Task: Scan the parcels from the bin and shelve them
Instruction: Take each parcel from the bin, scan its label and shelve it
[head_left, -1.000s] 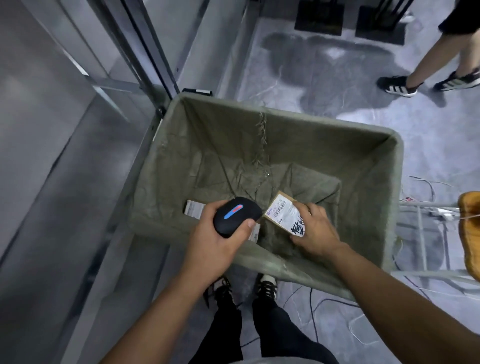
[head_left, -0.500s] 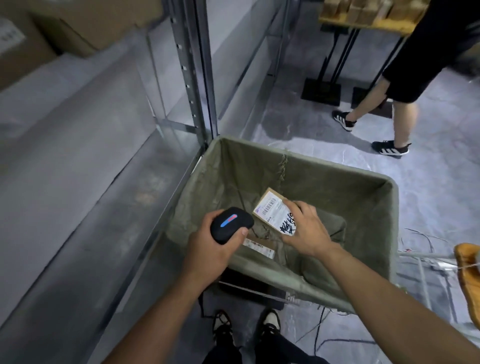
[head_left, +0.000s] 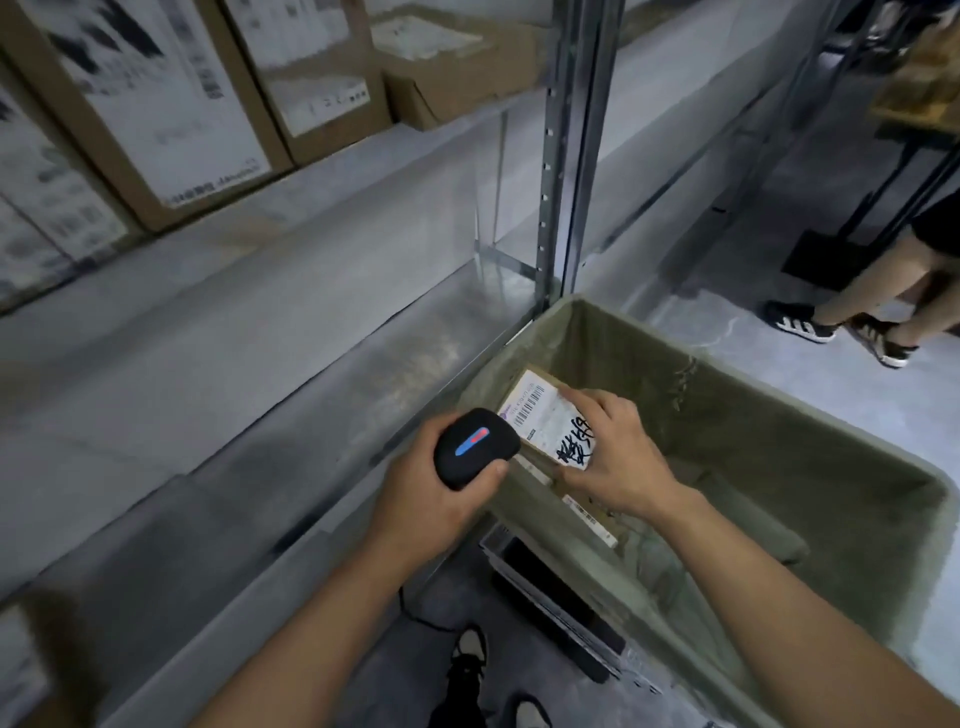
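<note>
My right hand (head_left: 618, 457) grips a small brown parcel (head_left: 540, 410) with a white barcode label and black handwriting, held above the left end of the green fabric bin (head_left: 831, 457). My left hand (head_left: 431, 499) grips a black handheld scanner (head_left: 475, 447) with a red and blue light strip, its front end right beside the parcel's label. Another flat parcel (head_left: 589, 517) with a label lies at the bin's bottom, partly hidden under my right wrist.
A grey metal shelf (head_left: 234, 374) runs along the left, with a steel upright (head_left: 563, 156) beside the bin. Cardboard boxes (head_left: 171, 104) stand on the upper shelf. Another person's legs (head_left: 878, 291) stand at the far right near a stand.
The view has swung up and left toward the shelves. My right hand has lifted the parcel out of the bin's bottom, and the scanner has stayed close to its label.
</note>
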